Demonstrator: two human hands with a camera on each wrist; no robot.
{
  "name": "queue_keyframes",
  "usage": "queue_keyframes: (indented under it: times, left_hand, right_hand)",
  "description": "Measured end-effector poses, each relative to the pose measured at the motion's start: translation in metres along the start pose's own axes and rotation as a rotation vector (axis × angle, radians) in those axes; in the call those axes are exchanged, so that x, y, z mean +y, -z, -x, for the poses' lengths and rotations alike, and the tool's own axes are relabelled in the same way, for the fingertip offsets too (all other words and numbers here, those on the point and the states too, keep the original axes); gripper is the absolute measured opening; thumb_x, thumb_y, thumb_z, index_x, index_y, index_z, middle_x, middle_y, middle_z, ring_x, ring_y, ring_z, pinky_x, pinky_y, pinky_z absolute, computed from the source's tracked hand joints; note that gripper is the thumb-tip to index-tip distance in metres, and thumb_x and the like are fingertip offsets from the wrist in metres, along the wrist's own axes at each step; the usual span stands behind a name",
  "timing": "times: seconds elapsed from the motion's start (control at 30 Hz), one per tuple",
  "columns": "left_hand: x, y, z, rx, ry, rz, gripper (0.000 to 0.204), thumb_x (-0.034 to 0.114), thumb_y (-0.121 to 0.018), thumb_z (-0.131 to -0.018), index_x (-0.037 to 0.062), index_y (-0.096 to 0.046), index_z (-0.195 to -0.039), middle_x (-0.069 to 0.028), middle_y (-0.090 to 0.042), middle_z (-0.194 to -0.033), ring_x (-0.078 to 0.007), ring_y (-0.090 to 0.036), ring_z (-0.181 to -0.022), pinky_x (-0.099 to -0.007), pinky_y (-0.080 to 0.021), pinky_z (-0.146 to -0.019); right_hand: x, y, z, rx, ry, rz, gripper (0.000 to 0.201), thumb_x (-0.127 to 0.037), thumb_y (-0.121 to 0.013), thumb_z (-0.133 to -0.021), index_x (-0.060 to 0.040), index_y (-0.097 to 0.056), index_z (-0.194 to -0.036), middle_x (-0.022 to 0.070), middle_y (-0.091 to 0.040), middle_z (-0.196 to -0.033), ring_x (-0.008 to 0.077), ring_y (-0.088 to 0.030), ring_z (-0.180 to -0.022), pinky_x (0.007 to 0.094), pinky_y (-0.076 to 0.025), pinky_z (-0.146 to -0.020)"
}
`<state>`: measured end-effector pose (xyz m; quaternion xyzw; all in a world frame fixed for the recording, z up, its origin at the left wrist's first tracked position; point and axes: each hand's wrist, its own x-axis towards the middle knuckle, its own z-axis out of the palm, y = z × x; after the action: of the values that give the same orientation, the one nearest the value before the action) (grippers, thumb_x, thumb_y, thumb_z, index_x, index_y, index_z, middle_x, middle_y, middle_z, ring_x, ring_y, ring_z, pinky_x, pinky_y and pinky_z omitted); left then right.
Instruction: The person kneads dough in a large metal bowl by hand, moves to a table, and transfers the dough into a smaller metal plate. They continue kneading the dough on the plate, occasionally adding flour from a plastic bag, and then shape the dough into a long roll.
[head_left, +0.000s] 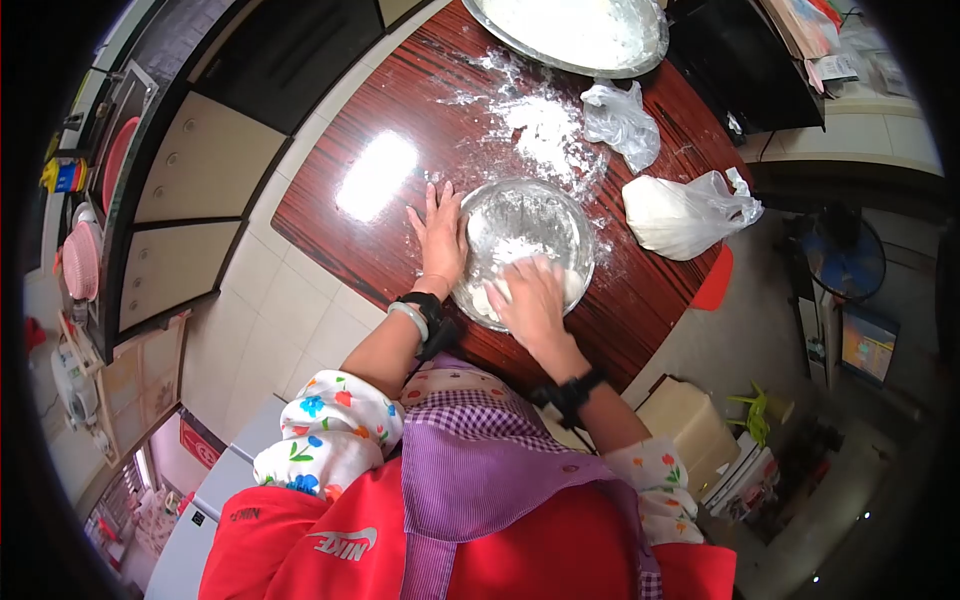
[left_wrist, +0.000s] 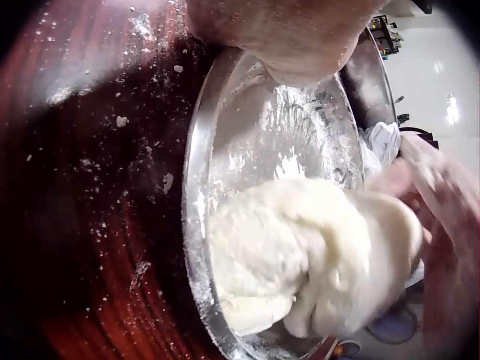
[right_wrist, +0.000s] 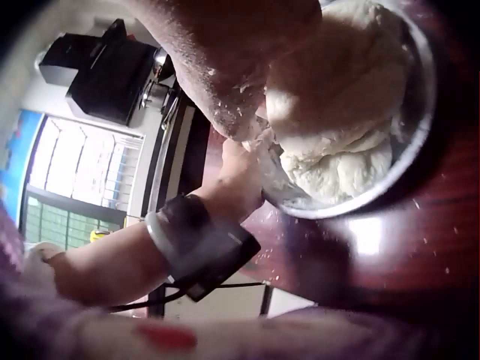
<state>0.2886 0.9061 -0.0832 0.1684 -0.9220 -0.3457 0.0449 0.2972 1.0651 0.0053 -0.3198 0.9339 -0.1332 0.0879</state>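
A round metal bowl point(head_left: 545, 200) dusted with flour stands at the near edge of the table. Inside it lies a thick lump of pale dough point(left_wrist: 259, 240), folded over itself and lumpy at one end. My left hand point(head_left: 441, 243) rests at the bowl's left rim, fingers extended and pointing away from me. Over the near right part of the bowl, my right hand point(head_left: 535, 300) grips the dough, covering much of it in the head view. In the left wrist view a raised fold meets the blurred right hand point(left_wrist: 450, 210).
Loose flour point(head_left: 545, 130) is spread over the dark red wooden table point(head_left: 325, 235). A large basin point(head_left: 600, 65) of flour stands at the far edge. To the right are a crumpled plastic bag point(head_left: 622, 122) and a tied bag of white contents point(head_left: 675, 220).
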Motion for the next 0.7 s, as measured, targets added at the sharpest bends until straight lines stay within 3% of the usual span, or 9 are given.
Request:
queue_keyframes:
  times: [0.03, 0.17, 0.37, 0.47, 0.53, 0.6, 0.63, 0.67, 0.7]
  left_hand:
    - [0.000, 0.000, 0.000, -0.008, 0.001, -0.022, 0.036, 0.007, -0.052, -0.090, 0.0052, -0.046, -0.125, -0.0122, -0.035, -0.144, -0.0350, -0.021, -0.138, -0.0597, -0.007, -0.109]
    - [-0.003, -0.003, 0.000, -0.014, -0.003, -0.036, 0.036, 0.007, -0.052, -0.089, 0.0055, -0.046, -0.125, -0.0117, -0.036, -0.144, -0.0350, -0.022, -0.137, -0.0593, -0.007, -0.109]
    - [-0.007, -0.003, -0.002, -0.016, -0.035, -0.039, 0.039, 0.008, -0.052, -0.089, 0.0059, -0.046, -0.128, -0.0121, -0.036, -0.144, -0.0362, -0.022, -0.137, -0.0596, -0.006, -0.109]
    - [0.000, 0.001, -0.001, 0.044, -0.031, 0.005, 0.034, 0.005, -0.052, -0.088, 0.0056, -0.050, -0.121, -0.0126, -0.041, -0.140, -0.0352, -0.023, -0.137, -0.0593, -0.006, -0.109]
    - [0.004, 0.000, 0.006, 0.056, -0.027, -0.022, 0.037, 0.005, -0.049, -0.089, 0.0025, -0.045, -0.125, -0.0149, -0.036, -0.143, -0.0358, -0.021, -0.137, -0.0581, -0.006, -0.110]
    - [0.002, -0.008, 0.017, 0.180, 0.122, 0.122, 0.040, 0.003, -0.045, -0.089, -0.0019, -0.038, -0.128, -0.0179, -0.030, -0.145, -0.0356, -0.018, -0.138, -0.0566, -0.006, -0.110]
    - [-0.002, -0.008, 0.023, 0.141, 0.141, 0.083, 0.054, 0.004, -0.044, -0.089, -0.0042, -0.024, -0.139, -0.0230, -0.031, -0.142, -0.0377, -0.017, -0.138, -0.0539, -0.006, -0.111]
    - [-0.002, -0.009, 0.031, 0.143, 0.132, 0.093, 0.054, 0.004, -0.044, -0.089, -0.0042, -0.024, -0.139, -0.0230, -0.031, -0.142, -0.0377, -0.017, -0.138, -0.0539, -0.006, -0.111]
    - [-0.003, -0.008, 0.039, 0.123, 0.147, 0.074, 0.055, 0.004, -0.044, -0.089, -0.0043, -0.023, -0.139, -0.0241, -0.030, -0.142, -0.0393, -0.016, -0.138, -0.0541, -0.006, -0.111]
  right_hand:
    - [0.000, 0.003, 0.012, 0.164, -0.021, -0.043, 0.017, -0.024, -0.065, -0.076, -0.0084, -0.060, -0.076, 0.0069, -0.057, -0.081, 0.0266, -0.052, -0.088, 0.0431, -0.037, -0.074]
    - [0.018, -0.028, 0.042, 0.217, 0.114, 0.032, 0.017, -0.024, -0.065, -0.074, -0.0119, -0.054, -0.069, 0.0052, -0.051, -0.073, 0.0250, -0.051, -0.079, 0.0419, -0.037, -0.069]
    - [0.031, -0.065, -0.033, 0.178, 0.094, 0.123, 0.017, -0.026, -0.060, -0.076, -0.0101, -0.055, -0.074, 0.0063, -0.053, -0.081, 0.0246, -0.050, -0.086, 0.0412, -0.036, -0.073]
    - [0.042, -0.063, -0.095, 0.155, -0.038, 0.051, 0.018, -0.023, -0.054, -0.083, -0.0066, -0.059, -0.080, 0.0110, -0.059, -0.088, 0.0274, -0.054, -0.090, 0.0427, -0.038, -0.078]
    - [0.040, -0.056, -0.119, 0.170, -0.078, 0.016, 0.020, -0.022, -0.051, -0.087, -0.0047, -0.061, -0.084, 0.0140, -0.063, -0.092, 0.0283, -0.056, -0.094, 0.0429, -0.040, -0.081]
    - [0.034, -0.051, -0.127, 0.137, 0.057, -0.034, 0.023, -0.022, -0.050, -0.088, -0.0024, -0.061, -0.087, 0.0149, -0.064, -0.093, 0.0289, -0.057, -0.096, 0.0438, -0.041, -0.084]
    - [0.032, -0.045, -0.125, 0.024, -0.022, -0.180, 0.022, -0.019, -0.050, -0.090, -0.0006, -0.061, -0.090, 0.0156, -0.064, -0.091, 0.0317, -0.059, -0.091, 0.0424, -0.044, -0.082]
    - [0.034, -0.034, -0.118, 0.031, -0.025, -0.169, 0.022, -0.019, -0.050, -0.090, -0.0006, -0.061, -0.090, 0.0156, -0.064, -0.091, 0.0317, -0.059, -0.091, 0.0424, -0.044, -0.082]
    - [0.041, -0.021, -0.108, 0.094, -0.119, -0.457, 0.020, -0.018, -0.050, -0.090, -0.0005, -0.061, -0.092, 0.0166, -0.063, -0.091, 0.0327, -0.059, -0.089, 0.0409, -0.045, -0.079]
